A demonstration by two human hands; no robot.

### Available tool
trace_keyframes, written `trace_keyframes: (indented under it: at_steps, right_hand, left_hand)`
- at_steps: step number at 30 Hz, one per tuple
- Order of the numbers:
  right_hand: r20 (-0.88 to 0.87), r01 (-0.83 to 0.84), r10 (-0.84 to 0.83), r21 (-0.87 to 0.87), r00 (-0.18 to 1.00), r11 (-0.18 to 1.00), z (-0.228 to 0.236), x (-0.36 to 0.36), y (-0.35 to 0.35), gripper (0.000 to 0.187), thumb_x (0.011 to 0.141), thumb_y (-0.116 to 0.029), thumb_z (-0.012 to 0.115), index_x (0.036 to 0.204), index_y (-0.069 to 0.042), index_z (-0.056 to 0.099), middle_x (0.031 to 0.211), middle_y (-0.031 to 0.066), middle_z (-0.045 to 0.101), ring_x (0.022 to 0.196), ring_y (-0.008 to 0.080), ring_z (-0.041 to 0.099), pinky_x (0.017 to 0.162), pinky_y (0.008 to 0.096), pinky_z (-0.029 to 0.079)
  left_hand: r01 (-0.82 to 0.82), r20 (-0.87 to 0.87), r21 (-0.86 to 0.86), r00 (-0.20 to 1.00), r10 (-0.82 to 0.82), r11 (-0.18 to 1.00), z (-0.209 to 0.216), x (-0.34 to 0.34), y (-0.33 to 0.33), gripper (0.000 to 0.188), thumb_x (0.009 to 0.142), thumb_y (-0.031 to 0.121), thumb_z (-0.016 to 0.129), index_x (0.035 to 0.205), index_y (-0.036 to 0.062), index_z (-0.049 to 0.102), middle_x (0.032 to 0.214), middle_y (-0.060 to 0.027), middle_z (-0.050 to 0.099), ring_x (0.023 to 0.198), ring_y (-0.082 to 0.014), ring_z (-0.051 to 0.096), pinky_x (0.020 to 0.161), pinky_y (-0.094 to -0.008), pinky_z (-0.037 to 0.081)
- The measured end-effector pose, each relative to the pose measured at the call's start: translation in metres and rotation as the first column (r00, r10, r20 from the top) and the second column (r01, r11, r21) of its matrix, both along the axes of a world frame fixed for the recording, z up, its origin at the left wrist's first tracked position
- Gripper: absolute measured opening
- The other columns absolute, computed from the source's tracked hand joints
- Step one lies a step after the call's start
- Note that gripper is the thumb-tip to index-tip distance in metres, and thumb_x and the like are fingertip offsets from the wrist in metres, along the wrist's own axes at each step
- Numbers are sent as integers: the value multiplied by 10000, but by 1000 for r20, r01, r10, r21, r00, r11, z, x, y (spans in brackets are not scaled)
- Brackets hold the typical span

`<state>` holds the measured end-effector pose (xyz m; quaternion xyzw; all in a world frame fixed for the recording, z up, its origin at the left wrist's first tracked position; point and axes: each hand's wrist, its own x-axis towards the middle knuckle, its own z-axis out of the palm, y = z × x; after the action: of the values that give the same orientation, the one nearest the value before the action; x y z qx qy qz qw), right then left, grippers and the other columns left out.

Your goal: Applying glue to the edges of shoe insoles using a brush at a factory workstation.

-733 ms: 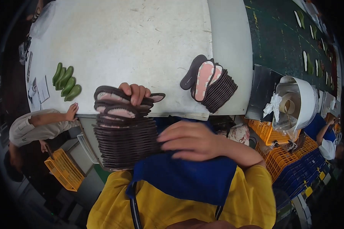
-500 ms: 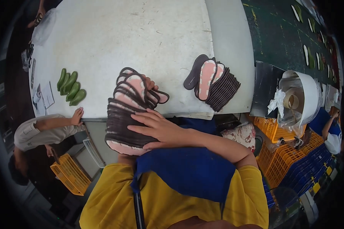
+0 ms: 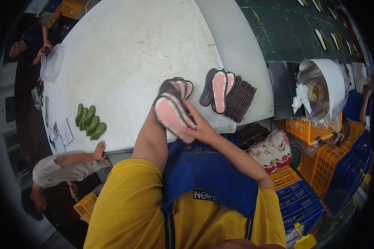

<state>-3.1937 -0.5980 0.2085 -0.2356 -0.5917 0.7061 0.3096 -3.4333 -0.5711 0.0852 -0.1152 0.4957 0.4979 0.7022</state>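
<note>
Above the near edge of the table I hold a stack of shoe insoles with pink-and-white faces and dark rims. My left forearm reaches up behind the stack, which hides the hand's fingers. My right hand is closed on the right edge of the nearest insoles, its thumb on the pink face. Farther insoles fan out beyond them, over the table. To the right, a second pile of insoles leans over in a dark row, with pink ones and a dark one at its left end.
Several green shoe lasts lie on the white table at left. A co-worker's hand rests on the table edge; another person stands far left. Yellow crates and a clear-wrapped white bin are at right.
The insole stack has moved right and turned, so a pink face shows in front. My right hand has gone from lying spread on its dark side to gripping its right edge.
</note>
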Motion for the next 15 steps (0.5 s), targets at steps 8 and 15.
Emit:
trace_keyframes:
  at_steps: [8, 15]
  right_hand:
    - [561, 415, -682, 542, 469, 731, -58, 45, 15, 782, 860, -241, 673, 1422, 145, 292, 1432, 306, 377, 1299, 434, 362, 1118, 451, 289]
    - [442, 586, -711, 404, 547, 703, -66, 83, 26, 709, 835, -259, 719, 1403, 48, 426, 1431, 259, 427, 1322, 390, 406, 1123, 426, 298]
  left_hand:
    - [-69, -296, -236, 955, -4, 969, 7, 51, 18, 828, 954, 692, 227, 1337, 19, 519, 1341, -168, 576, 1227, -358, 551, 1070, -531, 390]
    - [285, -549, -64, 790, -272, 956, -12, 45, -6, 633, 1000, 516, 362, 1327, -4, 517, 1293, -171, 596, 1184, -291, 570, 1042, -394, 414]
